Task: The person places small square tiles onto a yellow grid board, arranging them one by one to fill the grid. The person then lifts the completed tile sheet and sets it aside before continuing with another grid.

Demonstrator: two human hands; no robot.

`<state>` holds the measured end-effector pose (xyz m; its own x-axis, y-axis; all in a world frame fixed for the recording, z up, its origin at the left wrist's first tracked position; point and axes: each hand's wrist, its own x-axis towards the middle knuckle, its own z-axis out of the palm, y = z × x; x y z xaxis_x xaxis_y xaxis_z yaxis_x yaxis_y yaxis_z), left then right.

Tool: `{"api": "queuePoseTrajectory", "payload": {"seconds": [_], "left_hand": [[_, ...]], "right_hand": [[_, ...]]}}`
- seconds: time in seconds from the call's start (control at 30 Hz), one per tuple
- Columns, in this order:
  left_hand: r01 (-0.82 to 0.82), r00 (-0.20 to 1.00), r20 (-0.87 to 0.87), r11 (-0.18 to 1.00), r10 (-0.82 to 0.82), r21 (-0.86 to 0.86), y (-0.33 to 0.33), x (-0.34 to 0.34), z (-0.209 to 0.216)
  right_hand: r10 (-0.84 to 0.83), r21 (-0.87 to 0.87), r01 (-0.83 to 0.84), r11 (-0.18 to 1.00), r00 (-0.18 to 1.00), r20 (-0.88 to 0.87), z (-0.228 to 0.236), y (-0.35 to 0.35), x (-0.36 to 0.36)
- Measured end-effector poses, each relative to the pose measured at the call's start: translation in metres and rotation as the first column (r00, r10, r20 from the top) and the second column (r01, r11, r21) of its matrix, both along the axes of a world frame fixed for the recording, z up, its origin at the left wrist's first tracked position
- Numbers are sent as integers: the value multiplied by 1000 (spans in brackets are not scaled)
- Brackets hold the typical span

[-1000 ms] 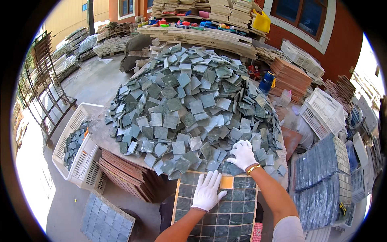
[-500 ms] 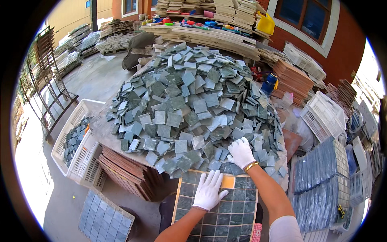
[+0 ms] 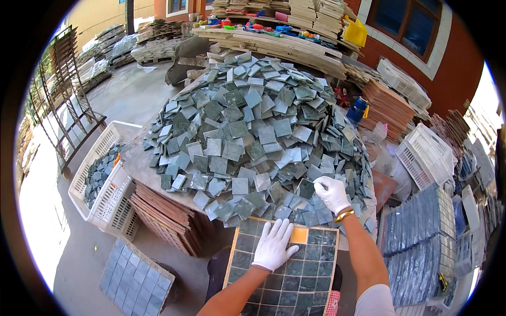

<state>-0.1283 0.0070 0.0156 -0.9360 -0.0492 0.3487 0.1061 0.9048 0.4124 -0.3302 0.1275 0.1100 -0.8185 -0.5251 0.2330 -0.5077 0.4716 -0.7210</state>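
My left hand (image 3: 272,246), in a white glove, lies flat with fingers spread on a wood-edged board (image 3: 308,269) set with rows of dark green square tiles. One square space (image 3: 299,235) near the board's far edge shows bare yellow-orange base. Beyond that edge, my right hand (image 3: 332,195), also gloved, is closed in a pinch at the near right side of a big heap of loose stone tiles (image 3: 232,129). A dark green tile (image 3: 305,188) is at its fingertips; the thumb's grip on it is partly hidden. A gold bracelet circles the right wrist.
At left stand a white crate (image 3: 108,197) of tile pieces, a stack of reddish-brown sheets (image 3: 166,216) and a tiled panel (image 3: 134,279). Racked dark tiled panels (image 3: 414,237), a white crate (image 3: 426,152) and a blue bottle (image 3: 357,110) are at right.
My right hand has lifted a little up and to the right, its fingers drawing into a pinch by a tile. My left hand stays flat on the board.
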Motion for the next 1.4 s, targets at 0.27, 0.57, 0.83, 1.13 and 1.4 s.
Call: {"api": "queuePoseTrajectory", "payload": {"seconds": [0.27, 0.57, 0.83, 1.13, 1.4], "left_hand": [[15, 1000, -15, 1000, -15, -9, 2, -3, 1], [15, 1000, 8, 999, -15, -29, 4, -4, 2], [15, 999, 33, 998, -13, -60, 2, -2, 7], [22, 1000, 12, 996, -21, -85, 5, -4, 7], [52, 999, 4, 993, -52, -102, 10, -10, 11]], "right_hand": [[-33, -76, 57, 996, 958, 284, -3, 28, 4], [59, 421, 220, 880, 829, -556, -31, 30, 10], [145, -447, 449, 774, 562, 815, -69, -64, 8], [-32, -197, 270, 943, 660, 750, -75, -95, -10], [362, 347, -362, 865, 930, 66, -48, -89, -64]]}}
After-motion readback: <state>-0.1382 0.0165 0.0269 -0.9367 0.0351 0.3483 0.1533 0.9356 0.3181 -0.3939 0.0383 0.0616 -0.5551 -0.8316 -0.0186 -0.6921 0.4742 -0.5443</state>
